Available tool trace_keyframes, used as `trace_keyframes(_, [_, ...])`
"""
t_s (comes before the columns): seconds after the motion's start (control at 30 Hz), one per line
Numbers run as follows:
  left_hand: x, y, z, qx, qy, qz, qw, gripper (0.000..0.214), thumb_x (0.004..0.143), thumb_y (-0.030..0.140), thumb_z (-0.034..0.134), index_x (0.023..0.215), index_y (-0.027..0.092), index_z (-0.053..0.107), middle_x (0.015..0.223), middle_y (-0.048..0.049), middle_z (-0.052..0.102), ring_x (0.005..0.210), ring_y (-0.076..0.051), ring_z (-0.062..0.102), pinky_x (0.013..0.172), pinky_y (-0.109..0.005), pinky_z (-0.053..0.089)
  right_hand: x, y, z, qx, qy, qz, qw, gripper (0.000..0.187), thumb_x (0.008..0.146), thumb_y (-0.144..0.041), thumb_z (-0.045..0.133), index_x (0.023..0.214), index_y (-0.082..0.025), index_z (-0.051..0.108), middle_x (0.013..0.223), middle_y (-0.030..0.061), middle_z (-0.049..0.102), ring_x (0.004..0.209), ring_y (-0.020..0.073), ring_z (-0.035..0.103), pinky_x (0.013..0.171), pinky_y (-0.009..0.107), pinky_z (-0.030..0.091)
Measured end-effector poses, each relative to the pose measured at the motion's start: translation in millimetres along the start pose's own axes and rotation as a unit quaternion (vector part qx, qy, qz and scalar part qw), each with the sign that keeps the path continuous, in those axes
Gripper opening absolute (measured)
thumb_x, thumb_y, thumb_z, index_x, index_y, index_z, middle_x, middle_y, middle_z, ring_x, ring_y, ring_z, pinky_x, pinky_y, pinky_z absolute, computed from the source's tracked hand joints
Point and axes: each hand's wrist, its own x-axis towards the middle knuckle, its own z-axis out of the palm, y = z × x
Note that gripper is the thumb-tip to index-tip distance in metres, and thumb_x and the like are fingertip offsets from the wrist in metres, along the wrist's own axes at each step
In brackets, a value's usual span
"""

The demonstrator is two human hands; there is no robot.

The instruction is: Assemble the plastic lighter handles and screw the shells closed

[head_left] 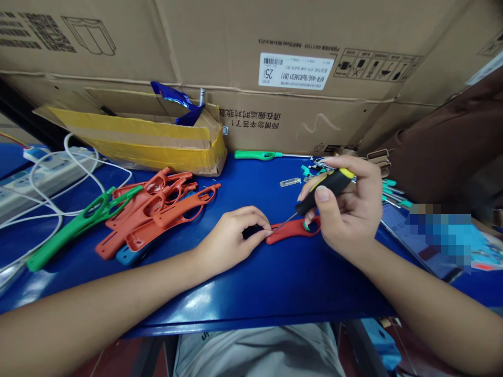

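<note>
My right hand (349,204) grips a screwdriver (324,192) with a black and yellow handle. Its thin shaft slants down to the left, the tip at the left end of a red lighter casing (291,230) lying on the blue table. My left hand (236,235) has thumb and forefinger pinched together at that same end of the casing, beside the screwdriver tip. Whether a small part sits between those fingertips is hidden. A bit of green shows in the casing near its trigger loop, partly behind my right hand.
Left lie several orange-red casing halves (157,209) and a green one (82,228). Behind are a taped cardboard box (157,139) and a green lighter (255,155). Small parts, including a clear tank (291,182), lie beyond my right hand; a phone (416,241) lies right, a power strip (43,175) left.
</note>
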Motion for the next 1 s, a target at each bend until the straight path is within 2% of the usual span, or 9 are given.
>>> trace_keyframes(0.13, [-2.0, 4.6, 0.4, 0.031, 0.001, 0.002, 1.000, 0.010, 0.087, 0.011, 0.063, 0.093, 0.016, 0.069, 0.094, -0.0055, 0.072, 0.089, -0.017, 0.068, 0.084, -0.031, 0.054, -0.5, 2.2, -0.4, 0.022, -0.019, -0.006, 1.000, 0.027, 0.098, -0.028, 0.061, 0.124, -0.031, 0.054, 0.088, 0.0040, 0.066, 0.066, 0.0185, 0.068, 0.045, 0.028, 0.057])
trace_keyframes(0.23, [-3.1, 7.2, 0.6, 0.051, -0.011, 0.003, 0.999, 0.025, 0.079, 0.014, 0.069, 0.104, 0.016, 0.067, 0.101, -0.0058, 0.072, 0.094, -0.018, 0.068, 0.087, -0.032, 0.055, -0.5, 2.9, -0.3, 0.050, -0.026, -0.006, 0.998, 0.030, 0.096, -0.022, 0.062, 0.125, -0.028, 0.055, 0.088, 0.0027, 0.065, 0.071, 0.0178, 0.070, 0.052, 0.029, 0.061])
trace_keyframes(0.4, [-3.6, 4.9, 0.8, 0.072, -0.045, 0.016, 0.996, 0.039, 0.080, 0.019, 0.073, 0.119, 0.016, 0.064, 0.118, -0.0071, 0.073, 0.109, -0.021, 0.068, 0.099, -0.036, 0.053, -1.3, 3.1, -0.1, 0.056, -0.029, -0.001, 0.998, 0.030, 0.096, -0.021, 0.063, 0.125, -0.028, 0.057, 0.087, 0.0028, 0.066, 0.072, 0.0178, 0.070, 0.054, 0.029, 0.062])
trace_keyframes(0.77, [-4.4, 1.5, 2.0, 0.075, -0.045, 0.008, 0.996, 0.037, 0.083, 0.019, 0.072, 0.119, 0.020, 0.064, 0.119, -0.0050, 0.074, 0.109, -0.021, 0.069, 0.099, -0.037, 0.054, -2.4, 3.2, 0.9, 0.059, -0.032, 0.003, 0.998, 0.028, 0.097, -0.022, 0.061, 0.124, -0.031, 0.058, 0.084, 0.0037, 0.066, 0.071, 0.0210, 0.071, 0.054, 0.033, 0.062])
trace_keyframes(1.0, [-4.6, 0.9, 2.2, 0.078, -0.046, 0.006, 0.996, 0.037, 0.083, 0.019, 0.072, 0.119, 0.020, 0.064, 0.118, -0.0048, 0.074, 0.108, -0.021, 0.069, 0.099, -0.036, 0.054, -4.2, 2.7, 1.0, 0.065, -0.046, 0.000, 0.997, 0.032, 0.096, -0.018, 0.061, 0.125, -0.030, 0.057, 0.085, 0.0022, 0.066, 0.069, 0.0185, 0.070, 0.050, 0.029, 0.060])
